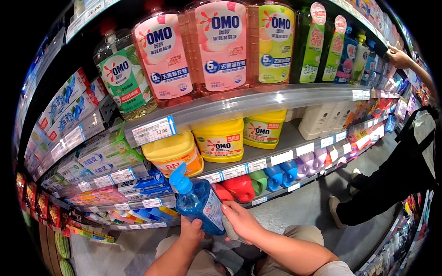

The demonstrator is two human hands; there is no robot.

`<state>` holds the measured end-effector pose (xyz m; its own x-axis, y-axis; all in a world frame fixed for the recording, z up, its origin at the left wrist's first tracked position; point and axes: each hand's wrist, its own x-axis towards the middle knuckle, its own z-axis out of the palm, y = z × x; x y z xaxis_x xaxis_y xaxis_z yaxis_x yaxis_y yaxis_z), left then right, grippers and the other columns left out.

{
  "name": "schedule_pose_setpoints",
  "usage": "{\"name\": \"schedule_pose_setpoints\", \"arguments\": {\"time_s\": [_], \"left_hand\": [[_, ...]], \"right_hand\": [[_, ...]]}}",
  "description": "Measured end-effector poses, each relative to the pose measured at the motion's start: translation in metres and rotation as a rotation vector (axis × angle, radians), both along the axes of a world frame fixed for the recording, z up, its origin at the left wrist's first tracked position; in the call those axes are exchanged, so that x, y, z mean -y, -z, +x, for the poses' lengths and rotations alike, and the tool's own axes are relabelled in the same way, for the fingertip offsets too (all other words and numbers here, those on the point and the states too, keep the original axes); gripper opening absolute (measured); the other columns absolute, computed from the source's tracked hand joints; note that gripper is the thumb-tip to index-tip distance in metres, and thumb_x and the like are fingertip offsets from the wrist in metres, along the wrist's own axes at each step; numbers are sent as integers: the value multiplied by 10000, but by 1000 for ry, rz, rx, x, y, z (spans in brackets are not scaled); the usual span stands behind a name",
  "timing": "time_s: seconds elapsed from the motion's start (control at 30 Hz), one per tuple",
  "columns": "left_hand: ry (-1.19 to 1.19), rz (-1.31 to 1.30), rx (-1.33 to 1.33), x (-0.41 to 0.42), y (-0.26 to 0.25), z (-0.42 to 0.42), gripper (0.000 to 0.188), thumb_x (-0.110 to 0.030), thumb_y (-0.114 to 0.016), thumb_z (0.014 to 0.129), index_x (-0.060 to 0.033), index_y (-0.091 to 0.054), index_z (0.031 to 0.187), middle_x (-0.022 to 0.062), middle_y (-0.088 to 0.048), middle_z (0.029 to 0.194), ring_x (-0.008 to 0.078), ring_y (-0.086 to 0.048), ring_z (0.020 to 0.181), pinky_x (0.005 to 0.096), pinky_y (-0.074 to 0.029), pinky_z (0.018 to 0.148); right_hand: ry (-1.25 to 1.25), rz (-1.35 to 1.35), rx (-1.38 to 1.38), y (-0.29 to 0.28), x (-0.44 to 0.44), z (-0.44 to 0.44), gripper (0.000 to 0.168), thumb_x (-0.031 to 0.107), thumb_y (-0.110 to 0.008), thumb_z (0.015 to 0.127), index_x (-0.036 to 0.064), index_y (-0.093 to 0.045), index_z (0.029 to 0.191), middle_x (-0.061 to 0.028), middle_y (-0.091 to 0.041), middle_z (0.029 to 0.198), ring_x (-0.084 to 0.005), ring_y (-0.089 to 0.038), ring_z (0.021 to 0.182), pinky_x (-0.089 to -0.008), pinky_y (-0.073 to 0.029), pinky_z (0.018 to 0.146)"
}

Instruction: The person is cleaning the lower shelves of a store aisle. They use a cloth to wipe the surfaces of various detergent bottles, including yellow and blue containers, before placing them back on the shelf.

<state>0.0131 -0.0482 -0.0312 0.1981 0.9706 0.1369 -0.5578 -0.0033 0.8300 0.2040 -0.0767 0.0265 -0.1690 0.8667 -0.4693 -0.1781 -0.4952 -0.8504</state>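
Observation:
A blue pump bottle of liquid (pixel 198 203) is tilted in front of the shelves, its pump head towards the upper left. My left hand (pixel 192 232) grips the bottle low on its left side. In my right hand (pixel 243 220) is a grey cloth (pixel 229 226), held against the bottle's right side by the label. Just beyond the bottle, a yellow and orange tub (pixel 174 155) stands on the middle shelf beside yellow OMO tubs (pixel 221 139).
Large OMO bottles (pixel 221 45) line the upper shelf, whose clear front rail (pixel 241 103) juts out. Toothpaste boxes (pixel 103 155) fill shelves at the left. Another person in black trousers (pixel 376 196) stands at the right, one hand (pixel 399 58) at the upper shelf.

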Motion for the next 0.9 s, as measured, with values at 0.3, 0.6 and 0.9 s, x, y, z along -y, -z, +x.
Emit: {"name": "schedule_pose_setpoints", "arguments": {"time_s": [0.3,0.6,0.9], "left_hand": [[80,92,67,-2,-3,-14,1092,-846,-645,890,-51,-445,1611,162,-577,1568,342,-637,1363,516,-512,1159],[203,13,74,2,-24,-9,1116,-761,-798,826,-95,-419,1638,160,-596,1555,354,-618,1395,527,-500,1173],[185,31,96,-4,-47,-10,1117,-616,-887,803,-31,-392,1615,156,-609,1488,323,-679,1308,486,-571,1110]], "right_hand": [[40,478,597,-15,-7,22,374,398,-664,1077,40,-725,1168,-127,-736,799,-228,-680,681,-380,-531,674],[103,1146,598,-4,-4,14,606,163,-841,837,38,-467,1297,-220,-492,1304,-325,-529,1210,-426,-473,1028],[-111,1288,676,-2,21,-3,688,90,-829,680,45,-471,1265,-210,-457,1296,-449,-514,1191,-518,-495,1019]]}}
